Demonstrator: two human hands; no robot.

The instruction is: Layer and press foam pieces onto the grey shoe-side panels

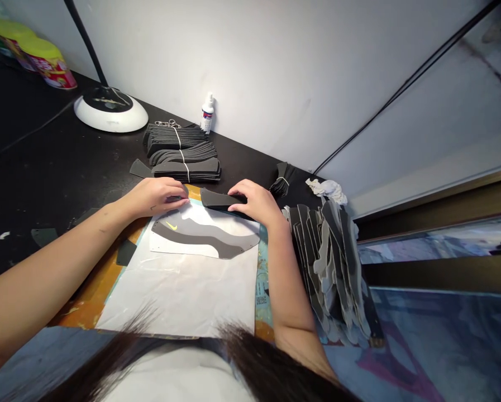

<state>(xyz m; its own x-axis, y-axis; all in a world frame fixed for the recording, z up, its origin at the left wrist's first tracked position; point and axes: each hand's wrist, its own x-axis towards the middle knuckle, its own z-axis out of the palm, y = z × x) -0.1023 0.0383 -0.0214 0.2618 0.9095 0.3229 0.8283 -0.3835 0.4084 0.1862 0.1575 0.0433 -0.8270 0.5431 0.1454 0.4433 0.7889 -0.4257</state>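
Left hand (153, 196) at the white paper sheet (183, 296), grip unclear; right hand (254, 204) clasped a dark cut piece (219, 199), which lay at the sheet's upper edge, just above a grey printed panel (200, 234).

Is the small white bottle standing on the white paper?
No, the white bottle stands by the wall at the back of the black table.

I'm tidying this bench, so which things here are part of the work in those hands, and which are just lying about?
In use:
left hand
right hand
dark cut piece
grey panel with yellow swoosh
white paper sheet

Lying about:
tied stacks of dark pieces
hanging bundle of grey pieces
small white bottle
round white base
yellow-lidded cans
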